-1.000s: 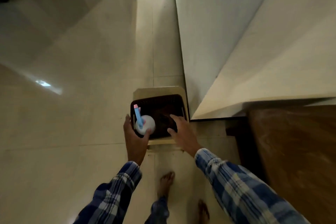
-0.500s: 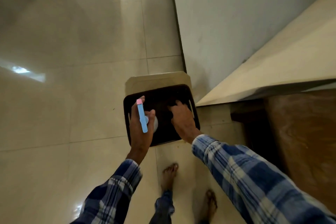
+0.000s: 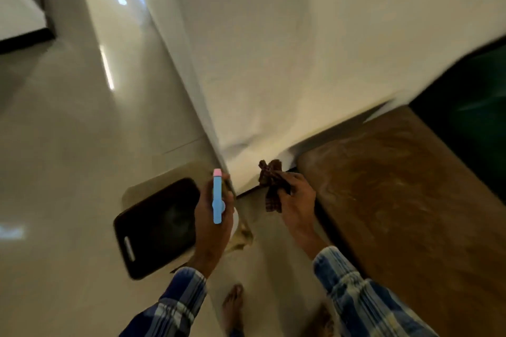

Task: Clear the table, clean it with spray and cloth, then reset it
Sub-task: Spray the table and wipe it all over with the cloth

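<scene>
The left hand (image 3: 205,230) is curled round a white plastic spray bottle with a blue trigger and pink tip (image 3: 217,200). Apart from it, the right hand (image 3: 298,200) pinches a crumpled dark red checked cloth (image 3: 271,178). The brown wooden table (image 3: 397,186) lies just right of that hand. The cloth looks soft and light, best held bunched. The bottle seems rigid and perhaps slick, best gripped at its neck.

A pale, glossy tiled floor (image 3: 68,172) is carrying a beige stool (image 3: 153,183), and a dark tray (image 3: 158,224) with a slot handle is lying flat on the stool's top. Right of the stool a brown wooden table (image 3: 397,200) is standing. Near the stool, a bare foot (image 3: 232,306) is resting on the tiles.
</scene>
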Motion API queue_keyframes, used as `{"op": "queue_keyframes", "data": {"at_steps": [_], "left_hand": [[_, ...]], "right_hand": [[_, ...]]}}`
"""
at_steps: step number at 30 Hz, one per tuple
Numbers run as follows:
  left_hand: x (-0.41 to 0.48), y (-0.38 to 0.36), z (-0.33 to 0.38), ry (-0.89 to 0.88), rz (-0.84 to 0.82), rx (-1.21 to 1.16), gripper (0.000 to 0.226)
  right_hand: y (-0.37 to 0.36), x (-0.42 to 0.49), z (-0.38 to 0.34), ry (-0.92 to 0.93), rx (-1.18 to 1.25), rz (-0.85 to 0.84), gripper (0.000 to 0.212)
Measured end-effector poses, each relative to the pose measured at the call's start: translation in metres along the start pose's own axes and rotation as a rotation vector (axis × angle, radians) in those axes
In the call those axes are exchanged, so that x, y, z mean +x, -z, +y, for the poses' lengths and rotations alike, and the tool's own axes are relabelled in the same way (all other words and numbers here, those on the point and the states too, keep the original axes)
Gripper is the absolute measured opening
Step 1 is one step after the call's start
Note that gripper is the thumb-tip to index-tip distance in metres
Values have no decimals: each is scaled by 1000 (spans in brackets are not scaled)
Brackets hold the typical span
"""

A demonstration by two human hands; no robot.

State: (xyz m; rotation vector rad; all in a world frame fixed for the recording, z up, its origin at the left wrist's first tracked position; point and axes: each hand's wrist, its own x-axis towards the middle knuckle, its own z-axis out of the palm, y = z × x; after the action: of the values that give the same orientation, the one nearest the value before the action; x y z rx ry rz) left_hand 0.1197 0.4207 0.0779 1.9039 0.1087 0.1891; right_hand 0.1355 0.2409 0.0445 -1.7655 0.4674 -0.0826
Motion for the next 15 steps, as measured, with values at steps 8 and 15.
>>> {"op": "queue_keyframes", "data": {"at_steps": [8, 15], "left_hand": [[-55, -222, 75, -6, -456, -19, 14], [-80, -390, 89, 2, -710, 88, 13]], "right_hand": [[264, 16, 51, -168, 10, 343, 43], [414, 27, 114, -309, -21, 552, 28]]}}
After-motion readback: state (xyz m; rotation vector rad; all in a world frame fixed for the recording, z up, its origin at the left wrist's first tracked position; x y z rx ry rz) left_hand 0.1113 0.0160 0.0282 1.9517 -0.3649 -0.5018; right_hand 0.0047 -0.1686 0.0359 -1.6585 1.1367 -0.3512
